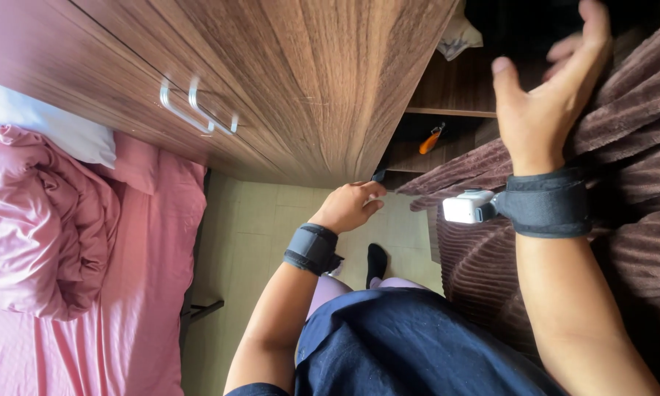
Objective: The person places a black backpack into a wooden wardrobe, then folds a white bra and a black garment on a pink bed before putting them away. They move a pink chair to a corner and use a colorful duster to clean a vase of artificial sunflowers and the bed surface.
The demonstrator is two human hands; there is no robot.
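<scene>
1. The left hand is closed on a low edge of the brown ribbed blanket, pinched near the foot of the wooden wardrobe.
2. The right hand is held high with fingers spread wide, its palm pressed against the blanket's upper part — nothing is gripped in it.
3. The blanket is seen hanging down the right side, in front of the open wardrobe shelves; a small orange object lies on a lower shelf.
4. The step in hand is judged to be the gathering or spreading of the blanket, with one edge secured and the top only steadied.
5. A firmer hold by the raised hand would be called for next — the fabric looks heavy and could slip.
6. A pink bed is seen at the left.
</scene>
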